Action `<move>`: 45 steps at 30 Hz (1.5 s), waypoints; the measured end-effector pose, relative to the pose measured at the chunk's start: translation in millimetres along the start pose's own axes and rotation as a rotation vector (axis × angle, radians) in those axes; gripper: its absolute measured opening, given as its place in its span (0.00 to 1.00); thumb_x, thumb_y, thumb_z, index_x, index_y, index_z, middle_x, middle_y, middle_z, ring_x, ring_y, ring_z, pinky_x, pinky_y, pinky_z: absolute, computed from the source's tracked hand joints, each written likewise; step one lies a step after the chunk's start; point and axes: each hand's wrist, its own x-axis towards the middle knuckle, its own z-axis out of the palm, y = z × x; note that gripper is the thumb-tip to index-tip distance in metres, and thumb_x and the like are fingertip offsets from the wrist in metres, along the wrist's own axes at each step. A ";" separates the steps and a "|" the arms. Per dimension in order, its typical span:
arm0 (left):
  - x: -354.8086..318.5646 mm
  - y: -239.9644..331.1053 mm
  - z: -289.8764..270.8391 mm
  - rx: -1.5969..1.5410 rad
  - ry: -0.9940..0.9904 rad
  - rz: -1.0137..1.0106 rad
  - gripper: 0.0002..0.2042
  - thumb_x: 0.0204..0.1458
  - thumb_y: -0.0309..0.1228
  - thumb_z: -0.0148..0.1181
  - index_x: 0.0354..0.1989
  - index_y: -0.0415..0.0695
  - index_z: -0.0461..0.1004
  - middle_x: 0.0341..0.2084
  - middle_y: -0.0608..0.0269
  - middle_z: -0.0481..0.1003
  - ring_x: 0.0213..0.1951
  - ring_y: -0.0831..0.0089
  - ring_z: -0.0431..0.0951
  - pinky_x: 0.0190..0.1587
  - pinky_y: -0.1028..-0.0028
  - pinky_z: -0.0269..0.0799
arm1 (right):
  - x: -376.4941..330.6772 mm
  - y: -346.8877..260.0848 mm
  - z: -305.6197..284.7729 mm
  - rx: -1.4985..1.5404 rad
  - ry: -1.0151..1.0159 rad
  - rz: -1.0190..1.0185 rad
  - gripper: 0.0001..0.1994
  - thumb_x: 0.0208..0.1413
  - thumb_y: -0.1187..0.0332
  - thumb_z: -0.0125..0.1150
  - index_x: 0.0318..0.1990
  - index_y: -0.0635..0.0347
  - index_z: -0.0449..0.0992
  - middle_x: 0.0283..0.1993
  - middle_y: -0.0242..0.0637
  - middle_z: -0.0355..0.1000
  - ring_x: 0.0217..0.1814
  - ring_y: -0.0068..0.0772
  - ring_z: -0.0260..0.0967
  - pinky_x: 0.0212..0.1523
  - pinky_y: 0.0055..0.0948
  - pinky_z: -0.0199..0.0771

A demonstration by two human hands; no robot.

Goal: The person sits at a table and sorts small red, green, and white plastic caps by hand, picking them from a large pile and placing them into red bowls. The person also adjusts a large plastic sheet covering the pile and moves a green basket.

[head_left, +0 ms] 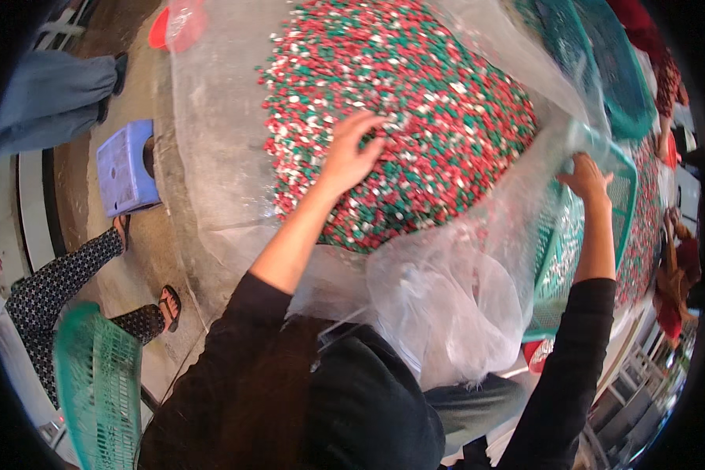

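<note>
A broad heap of small red, green and white pieces (415, 94) lies on clear plastic sheeting (219, 133). My left hand (355, 153) reaches over the heap's middle. Its fingers are bent, with a gap between thumb and forefinger, and no held piece can be made out. Some whitish pieces blur near the fingertips. To the right, my right hand (587, 178) has its fingers spread at a green plastic basket (623, 205). Whether it touches the basket or only hovers over it I cannot tell. Mostly whitish and green pieces lie inside that basket.
Bunched clear plastic (446, 313) hangs over the near edge. Blue-green baskets (611, 70) stand at far right, near another person's arm (666, 117). On the left are a purple stool (127, 168), a green basket (98, 384), a red bowl (160, 31) and other people's legs (70, 274).
</note>
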 end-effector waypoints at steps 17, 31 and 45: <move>-186.7 182.0 10.8 0.084 -0.785 -0.399 0.20 0.44 0.28 0.53 0.49 0.41 0.66 0.48 0.48 0.66 0.51 0.55 0.65 0.53 0.65 0.61 | -274.0 -98.8 77.9 1.183 -0.170 -0.415 0.31 0.37 0.67 0.67 0.53 0.59 0.63 0.53 0.47 0.62 0.50 0.43 0.65 0.45 0.33 0.68; -288.0 254.2 -139.3 0.576 -0.526 -0.747 0.21 0.36 0.29 0.60 0.44 0.48 0.68 0.36 0.51 0.74 0.38 0.55 0.74 0.42 0.64 0.68 | -488.1 162.9 83.5 1.132 0.004 -0.180 0.35 0.35 0.87 0.50 0.57 0.56 0.57 0.58 0.53 0.54 0.60 0.52 0.53 0.56 0.40 0.59; -453.0 539.2 -193.6 0.099 -0.089 -1.261 0.40 0.39 0.58 0.57 0.52 0.34 0.62 0.41 0.46 0.71 0.37 0.59 0.74 0.36 0.65 0.71 | -529.5 340.9 160.5 0.670 -0.504 -0.288 0.22 0.44 0.51 0.49 0.36 0.61 0.76 0.44 0.49 0.70 0.46 0.45 0.68 0.45 0.33 0.67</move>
